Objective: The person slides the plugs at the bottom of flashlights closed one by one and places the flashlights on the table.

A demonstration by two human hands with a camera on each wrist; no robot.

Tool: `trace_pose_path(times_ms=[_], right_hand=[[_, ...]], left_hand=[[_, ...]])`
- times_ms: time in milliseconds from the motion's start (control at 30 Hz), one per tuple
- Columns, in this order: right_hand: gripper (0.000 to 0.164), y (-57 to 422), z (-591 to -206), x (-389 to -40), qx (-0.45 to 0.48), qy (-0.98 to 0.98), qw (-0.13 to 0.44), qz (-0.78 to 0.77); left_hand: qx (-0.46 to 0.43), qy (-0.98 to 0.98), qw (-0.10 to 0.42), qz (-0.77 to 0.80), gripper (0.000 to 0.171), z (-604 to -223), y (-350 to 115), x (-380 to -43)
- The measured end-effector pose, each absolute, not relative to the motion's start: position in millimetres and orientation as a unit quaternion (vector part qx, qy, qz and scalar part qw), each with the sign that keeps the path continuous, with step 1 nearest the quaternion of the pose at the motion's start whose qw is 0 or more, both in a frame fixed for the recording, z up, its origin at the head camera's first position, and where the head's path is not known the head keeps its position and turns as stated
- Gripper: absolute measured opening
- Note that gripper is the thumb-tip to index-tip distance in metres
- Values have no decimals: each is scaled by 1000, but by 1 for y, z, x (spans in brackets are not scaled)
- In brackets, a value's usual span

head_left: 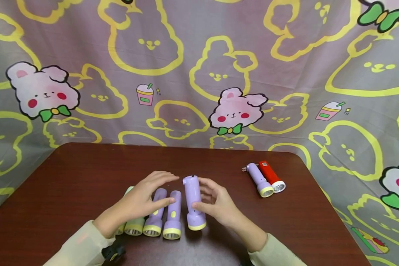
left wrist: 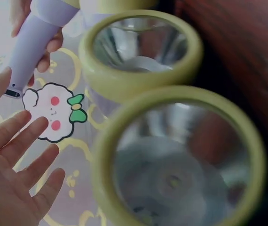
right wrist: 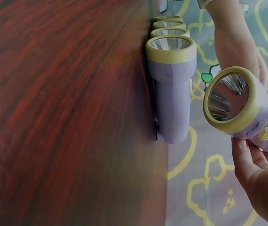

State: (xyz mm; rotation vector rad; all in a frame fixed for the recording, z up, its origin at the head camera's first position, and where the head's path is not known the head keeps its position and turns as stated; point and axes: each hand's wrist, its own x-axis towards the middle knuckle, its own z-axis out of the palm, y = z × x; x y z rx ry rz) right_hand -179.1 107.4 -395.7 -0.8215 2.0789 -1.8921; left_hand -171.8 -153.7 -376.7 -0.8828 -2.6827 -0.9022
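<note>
My right hand [head_left: 219,201] grips a purple flashlight [head_left: 193,195] with a yellow rim, thumb on its near side and fingers behind. The flashlight is tilted with its lens toward me; its yellow switch [right wrist: 265,134] shows in the right wrist view. My left hand [head_left: 143,197] hovers over the row of flashlights, fingers spread and holding nothing. Its thumb appears close to the held flashlight's tail in the left wrist view; whether they touch I cannot tell. Below lie two purple flashlights [head_left: 172,223] and a pale green flashlight [head_left: 134,226]. Another flashlight [head_left: 120,229] is mostly hidden by my left wrist.
At the table's right back, a purple flashlight [head_left: 259,180] with plug prongs out lies beside a red flashlight [head_left: 269,171] with a white head. The dark wooden table [head_left: 86,166] ends at a patterned curtain [head_left: 186,85].
</note>
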Motion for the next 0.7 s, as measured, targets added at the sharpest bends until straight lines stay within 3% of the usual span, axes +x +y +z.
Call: trace_pose_path(times_ms=[700], right_hand=[[60,109,-396,-178,-264,718,110,-635]], left_hand=[[-237,-948,62,-202,79,-409,-190,-157]])
